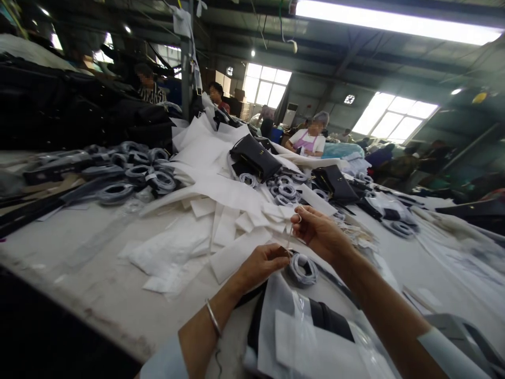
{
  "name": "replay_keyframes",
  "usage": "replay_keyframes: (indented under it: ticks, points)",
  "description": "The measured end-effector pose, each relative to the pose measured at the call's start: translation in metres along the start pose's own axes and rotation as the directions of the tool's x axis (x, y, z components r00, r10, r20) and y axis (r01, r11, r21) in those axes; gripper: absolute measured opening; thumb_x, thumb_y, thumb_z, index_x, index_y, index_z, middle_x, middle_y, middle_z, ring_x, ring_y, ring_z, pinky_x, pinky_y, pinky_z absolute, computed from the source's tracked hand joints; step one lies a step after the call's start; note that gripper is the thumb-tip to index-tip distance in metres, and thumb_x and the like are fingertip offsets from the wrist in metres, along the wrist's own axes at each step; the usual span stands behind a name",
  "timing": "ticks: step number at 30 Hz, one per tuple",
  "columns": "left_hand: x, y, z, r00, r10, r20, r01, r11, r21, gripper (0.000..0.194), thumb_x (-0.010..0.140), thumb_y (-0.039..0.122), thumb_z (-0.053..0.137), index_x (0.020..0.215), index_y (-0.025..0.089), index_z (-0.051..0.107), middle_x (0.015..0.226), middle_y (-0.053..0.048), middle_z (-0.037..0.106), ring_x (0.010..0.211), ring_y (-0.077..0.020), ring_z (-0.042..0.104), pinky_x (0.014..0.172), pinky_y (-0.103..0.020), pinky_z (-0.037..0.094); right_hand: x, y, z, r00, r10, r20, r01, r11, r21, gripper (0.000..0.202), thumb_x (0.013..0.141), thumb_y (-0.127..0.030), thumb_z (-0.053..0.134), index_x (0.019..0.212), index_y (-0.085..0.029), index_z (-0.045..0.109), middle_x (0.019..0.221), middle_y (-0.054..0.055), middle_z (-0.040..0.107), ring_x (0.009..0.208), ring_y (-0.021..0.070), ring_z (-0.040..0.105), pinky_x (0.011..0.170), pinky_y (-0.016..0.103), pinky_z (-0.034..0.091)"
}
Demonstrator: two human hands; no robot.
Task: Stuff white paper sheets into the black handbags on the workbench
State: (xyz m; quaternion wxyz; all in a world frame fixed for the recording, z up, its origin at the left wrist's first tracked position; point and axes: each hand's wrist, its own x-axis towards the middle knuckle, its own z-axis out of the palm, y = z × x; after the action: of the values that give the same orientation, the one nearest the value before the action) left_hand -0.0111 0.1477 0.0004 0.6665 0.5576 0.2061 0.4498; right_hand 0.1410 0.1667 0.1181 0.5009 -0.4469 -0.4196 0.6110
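My left hand pinches the lower end of a thin clear strip, right beside a coiled strap wrapped in plastic on the table. My right hand is raised a little above it and pinches the strip's upper end between thumb and fingers. A silver bangle sits on my left wrist. Below my hands lies a black bag part under white sheets and a clear plastic sleeve.
White fabric pieces are heaped across the grey table. Several coiled straps lie at the left and middle. Black handbags stand farther back. Other people sit at the far end.
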Motion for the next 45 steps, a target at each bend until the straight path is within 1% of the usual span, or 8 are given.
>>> replay_keyframes:
  ticks: [6, 9, 14, 19, 25, 32, 38, 45]
  points:
    - [0.001, -0.004, 0.004, 0.994, -0.092, -0.058, 0.083, 0.986, -0.145, 0.046, 0.074, 0.054, 0.079, 0.088, 0.012, 0.068, 0.077, -0.005, 0.066, 0.064, -0.015, 0.058, 0.064, -0.028, 0.048, 0.006, 0.013, -0.015, 0.985, -0.108, -0.137, 0.07, 0.964, -0.257, 0.042, 0.075, -0.036, 0.08, 0.109, -0.022, 0.06, 0.109, 0.006, 0.072, 0.063, 0.0134, 0.069, 0.05, 0.021, 0.052]
    - [0.003, -0.008, 0.001, 0.983, -0.118, -0.14, 0.086, 0.972, -0.217, 0.049, 0.073, 0.055, 0.08, 0.093, 0.013, 0.065, 0.081, -0.006, 0.067, 0.065, -0.0162, 0.06, 0.06, -0.028, 0.05, 0.001, 0.028, -0.03, 0.983, -0.105, -0.15, 0.044, 0.931, -0.363, 0.047, 0.071, -0.044, 0.083, 0.106, -0.02, 0.063, 0.103, 0.008, 0.073, 0.069, 0.017, 0.071, 0.058, 0.025, 0.056]
    - [0.006, -0.01, -0.002, 0.96, -0.091, -0.265, 0.017, 0.963, -0.27, 0.052, 0.073, 0.058, 0.079, 0.096, 0.013, 0.067, 0.084, -0.006, 0.068, 0.071, -0.0162, 0.062, 0.065, -0.026, 0.05, -0.014, 0.073, -0.033, 0.997, 0.027, 0.069, 0.0, 0.933, -0.359, 0.058, 0.062, -0.044, 0.089, 0.109, -0.02, 0.064, 0.096, 0.008, 0.075, 0.086, 0.0234, 0.072, 0.073, 0.032, 0.057]
    - [0.007, -0.008, -0.006, 0.951, -0.061, -0.304, -0.013, 0.972, -0.236, 0.057, 0.075, 0.06, 0.077, 0.106, 0.012, 0.072, 0.094, -0.008, 0.068, 0.084, -0.0175, 0.062, 0.077, -0.027, 0.05, -0.014, 0.107, -0.03, 0.998, -0.027, 0.05, 0.046, 0.889, -0.456, 0.043, 0.068, -0.046, 0.08, 0.101, -0.021, 0.067, 0.068, 0.0, 0.07, 0.063, 0.0188, 0.066, 0.064, 0.031, 0.052]
    - [0.007, -0.011, -0.012, 0.966, -0.103, -0.239, 0.049, 0.974, -0.22, 0.062, 0.073, 0.059, 0.08, 0.111, 0.01, 0.071, 0.081, -0.005, 0.065, 0.071, -0.0151, 0.06, 0.067, -0.027, 0.049, -0.011, 0.074, -0.054, 0.953, -0.279, -0.12, 0.097, 0.653, -0.751, 0.029, 0.073, -0.05, 0.069, 0.079, -0.022, 0.071, 0.07, 0.003, 0.07, 0.064, 0.0195, 0.063, 0.061, 0.029, 0.047]
    - [0.0, -0.003, -0.007, 0.979, -0.204, -0.012, 0.194, 0.944, -0.267, 0.049, 0.067, 0.048, 0.086, 0.095, 0.011, 0.073, 0.075, -0.003, 0.063, 0.059, -0.0108, 0.056, 0.06, -0.024, 0.046, -0.007, 0.034, -0.072, 0.842, -0.501, -0.201, 0.028, 0.413, -0.91, 0.027, 0.079, -0.047, 0.061, 0.087, -0.024, 0.073, 0.058, -0.001, 0.059, 0.053, 0.0165, 0.053, 0.052, 0.028, 0.037]
    - [-0.007, 0.007, -0.009, 0.956, -0.238, 0.173, 0.283, 0.907, -0.312, 0.036, 0.065, 0.036, 0.086, 0.087, 0.013, 0.07, 0.062, 0.0, 0.059, 0.052, -0.0107, 0.054, 0.058, -0.025, 0.049, 0.005, 0.019, -0.1, 0.879, -0.443, -0.173, -0.034, 0.304, -0.952, 0.027, 0.078, -0.044, 0.062, 0.086, -0.023, 0.076, 0.064, 0.0, 0.066, 0.056, 0.0172, 0.056, 0.056, 0.029, 0.039]
    - [-0.008, 0.008, -0.012, 0.955, -0.247, 0.162, 0.291, 0.885, -0.364, 0.038, 0.06, 0.037, 0.089, 0.076, 0.015, 0.063, 0.069, -0.002, 0.064, 0.056, -0.0143, 0.063, 0.055, -0.023, 0.049, 0.034, -0.005, -0.157, 0.872, -0.416, -0.257, -0.256, 0.059, -0.965, 0.024, 0.08, -0.04, 0.061, 0.087, -0.025, 0.078, 0.078, 0.005, 0.074, 0.07, 0.0228, 0.066, 0.063, 0.031, 0.043]
